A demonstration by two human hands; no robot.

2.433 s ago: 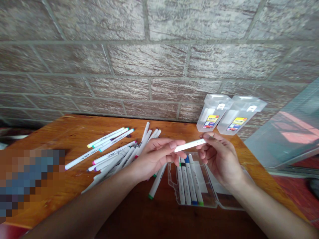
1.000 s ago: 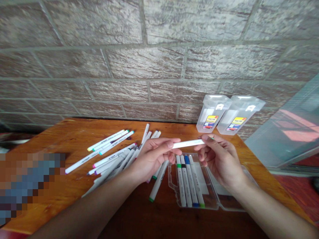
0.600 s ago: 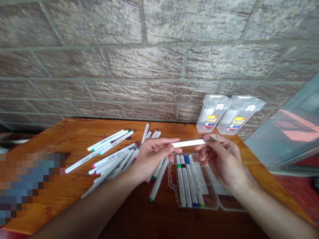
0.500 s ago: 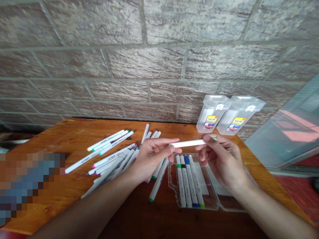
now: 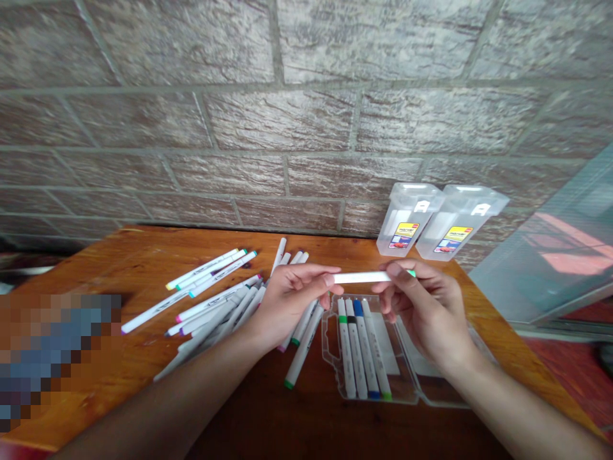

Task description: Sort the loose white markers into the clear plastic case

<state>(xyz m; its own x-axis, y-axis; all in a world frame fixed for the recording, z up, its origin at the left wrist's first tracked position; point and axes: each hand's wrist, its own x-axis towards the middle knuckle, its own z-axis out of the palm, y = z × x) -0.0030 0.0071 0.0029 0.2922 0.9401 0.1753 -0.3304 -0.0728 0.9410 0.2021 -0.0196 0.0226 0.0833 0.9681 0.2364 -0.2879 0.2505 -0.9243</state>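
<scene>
A white marker (image 5: pixel 361 278) with a green tip end is held level above the table, between both hands. My left hand (image 5: pixel 292 297) pinches its left end between thumb and fingers. Thumb and fingers of my right hand (image 5: pixel 426 297) grip the other end, where the green shows. Below them lies an open clear plastic case (image 5: pixel 407 390); several white markers (image 5: pixel 359 358) rest side by side in its left half, with green, black and blue bands. Under and beside my left forearm spreads a loose pile of white markers (image 5: pixel 225 313), partly hidden by the arm.
Two clear upright marker boxes (image 5: pixel 445 223) with yellow labels stand at the back right against the brick wall (image 5: pixel 287 121). The wooden table (image 5: pixel 143 255) ends at the right near a glass panel (image 5: pixel 550 255). A pixelated patch (image 5: pixel 52 358) covers the left edge.
The marker has levelled out and its right end sits slightly lower, with both hands still gripping it. The markers in the case and the pile stay as they were.
</scene>
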